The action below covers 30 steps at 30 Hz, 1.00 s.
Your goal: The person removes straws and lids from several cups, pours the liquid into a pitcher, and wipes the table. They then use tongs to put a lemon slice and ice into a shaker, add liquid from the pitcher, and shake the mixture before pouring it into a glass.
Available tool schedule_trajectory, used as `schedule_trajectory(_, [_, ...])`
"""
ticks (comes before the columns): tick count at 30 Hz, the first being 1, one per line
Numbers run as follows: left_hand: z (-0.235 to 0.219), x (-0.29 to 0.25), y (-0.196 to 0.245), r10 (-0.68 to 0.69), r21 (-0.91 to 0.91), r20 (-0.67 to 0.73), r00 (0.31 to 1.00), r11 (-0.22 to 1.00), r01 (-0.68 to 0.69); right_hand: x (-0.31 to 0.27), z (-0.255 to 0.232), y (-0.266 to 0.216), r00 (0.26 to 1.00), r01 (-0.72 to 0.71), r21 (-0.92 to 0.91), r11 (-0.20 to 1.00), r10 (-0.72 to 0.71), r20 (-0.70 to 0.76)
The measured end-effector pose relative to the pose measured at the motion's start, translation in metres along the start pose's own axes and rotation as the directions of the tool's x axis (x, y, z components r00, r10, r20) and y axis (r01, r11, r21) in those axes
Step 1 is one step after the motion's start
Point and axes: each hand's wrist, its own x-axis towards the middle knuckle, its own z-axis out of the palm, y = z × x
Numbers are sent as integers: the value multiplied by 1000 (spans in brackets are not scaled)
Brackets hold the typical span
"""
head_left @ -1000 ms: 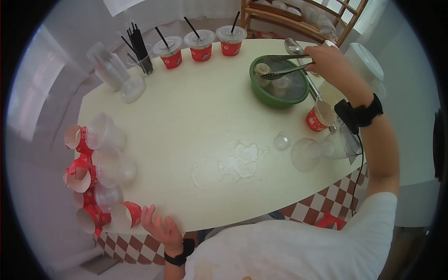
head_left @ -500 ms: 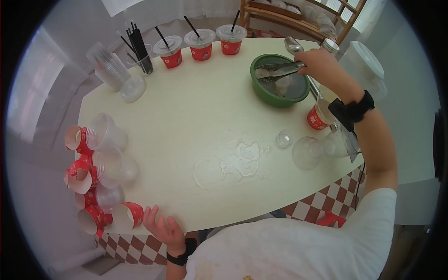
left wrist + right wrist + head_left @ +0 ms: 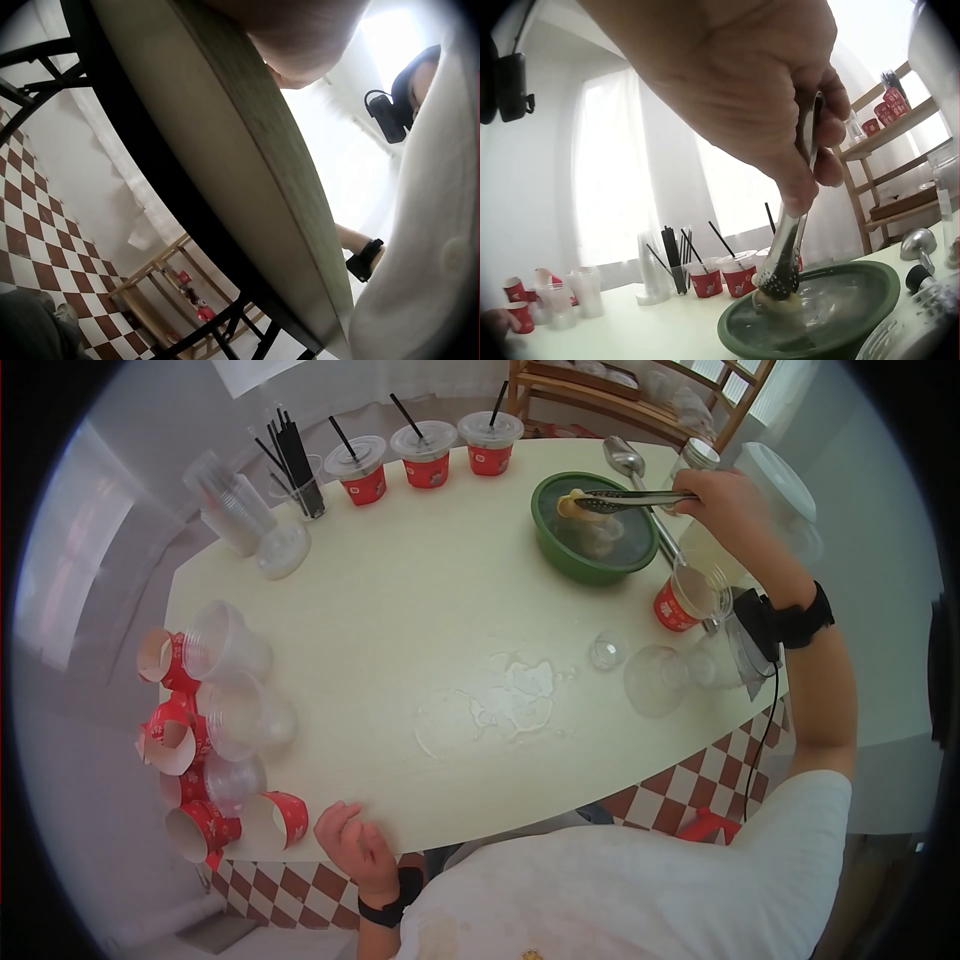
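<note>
My right hand [image 3: 722, 500] grips metal tongs [image 3: 645, 498] over the green bowl [image 3: 590, 572] at the back right of the table. Between the tongs' perforated tips is a pale yellow rounded piece [image 3: 569, 506], also visible at the tips in the right wrist view, low over the bowl. Other pale pieces lie in the liquid there. My left hand [image 3: 358, 848] is at the table's front edge with loosely bent fingers, holding nothing. Beside it sits a red paper cup sleeve [image 3: 294, 820]. In the left wrist view mostly the table's edge and underside show.
A ladle [image 3: 624, 455] and a red-sleeved cup [image 3: 677, 608] stand near the bowl. Three lidded cups with straws [image 3: 425, 458] line the back. Clear cups [image 3: 232, 715] and red sleeves [image 3: 170, 745] fill the left edge. A wet patch [image 3: 515, 698] marks the middle.
The tongs, spread apart a second ago, have closed, and a yellow piece now shows at their tips. My right hand has shifted slightly right. My left fingers have bent more.
</note>
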Motion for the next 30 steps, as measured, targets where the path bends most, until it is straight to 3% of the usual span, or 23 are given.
schedule_trajectory(10, [3,1,-1,5,10,-30,1000,1000,-4,-14,-5,17,985,-93,2,996,92,-146])
schedule_trajectory(13, [2,0,-1,4,13,-27,1000,1000,-3,-21,-13,9,989,-133,-40,990,130,-69])
schedule_trajectory(16, [3,1,-2,9,22,-25,1000,1000,-8,-28,-1,17,987,-62,-111,992,44,-152])
schedule_trajectory(19, [3,1,-2,12,47,-23,1000,999,-11,-34,-13,21,972,-233,45,972,234,-19])
schedule_trajectory(22, [3,-1,-4,24,55,-20,1000,998,-23,-52,-33,31,948,-314,55,948,316,-26])
schedule_trajectory(25, [4,1,-1,15,47,-28,1000,999,-14,-82,-56,49,960,-274,135,952,280,-30])
schedule_trajectory(30, [4,2,1,10,25,-2,1000,1000,-10,-104,-77,54,900,-374,-9,927,366,237])
